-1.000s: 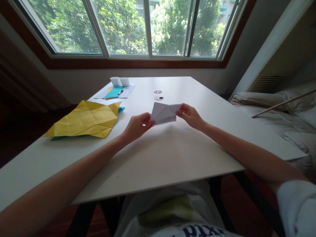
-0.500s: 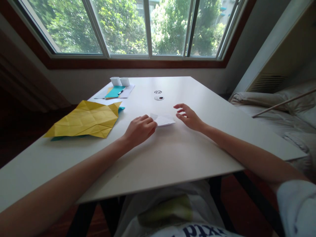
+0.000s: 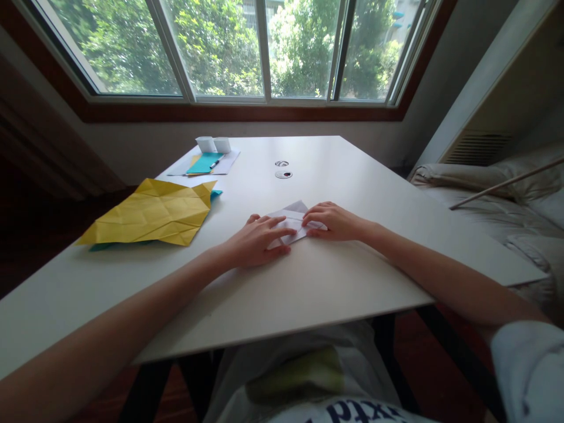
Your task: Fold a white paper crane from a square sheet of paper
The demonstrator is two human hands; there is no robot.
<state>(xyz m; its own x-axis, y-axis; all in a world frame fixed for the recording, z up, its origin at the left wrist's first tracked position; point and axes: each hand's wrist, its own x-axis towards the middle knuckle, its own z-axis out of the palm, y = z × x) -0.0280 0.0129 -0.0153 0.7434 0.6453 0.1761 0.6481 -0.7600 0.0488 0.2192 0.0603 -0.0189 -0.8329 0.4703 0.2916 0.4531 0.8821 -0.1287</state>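
A folded sheet of white paper [image 3: 294, 215] lies on the white table [image 3: 264, 299] in front of me, its far corner pointing toward the window. My left hand [image 3: 262, 239] rests on its left side with fingers spread and stretched over the paper. On the right side, my right hand [image 3: 330, 222] has its fingers bent down onto the paper, thumb close to the index finger at the near edge. Both hands cover parts of the sheet, so its full outline is hidden.
Creased yellow paper [image 3: 154, 214] lies over teal paper [image 3: 217, 194] at the left. Farther back are two white paper boxes [image 3: 213, 144], teal sheets [image 3: 204, 163], white sheets [image 3: 231, 163] and a pen [image 3: 217, 162]. Round cable holes [image 3: 284, 174] sit mid-table. A sofa [image 3: 462, 182] stands right.
The white paper has been turned and laid flat. My left hand has opened from its pinch onto it, and my right hand has come down from the air onto its right side.
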